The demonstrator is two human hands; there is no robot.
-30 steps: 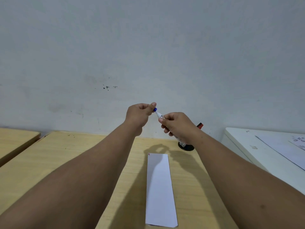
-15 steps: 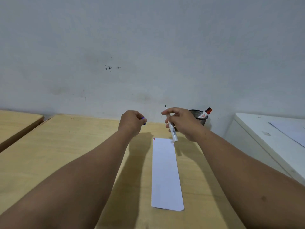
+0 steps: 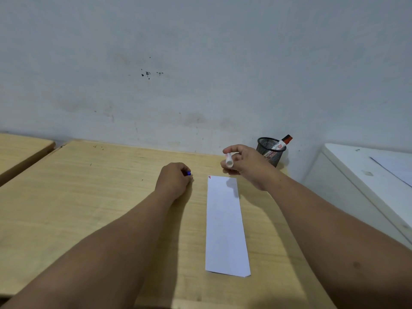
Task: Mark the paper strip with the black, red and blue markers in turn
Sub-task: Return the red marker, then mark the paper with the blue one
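A white paper strip (image 3: 225, 224) lies lengthwise on the wooden desk (image 3: 89, 197), with small black and red marks at its far left corner. My right hand (image 3: 247, 166) hovers just beyond the strip's far end, closed around the white barrel of the blue marker (image 3: 229, 161), whose blunt end points toward me. My left hand (image 3: 175, 179) rests on the desk left of the strip, fist closed on the blue cap (image 3: 188, 173), only its tip showing. The red marker (image 3: 282, 142) stands in the mesh cup (image 3: 268, 152).
The black mesh cup stands at the desk's far right corner against the grey wall. A white cabinet (image 3: 367, 175) with a sheet of paper on it stands to the right. Another wooden desk (image 3: 20, 150) adjoins on the left.
Both hands have dropped from in front of the wall down to the desk. The cap came off the marker; my left hand went to the desk and my right turned the marker tip downward.
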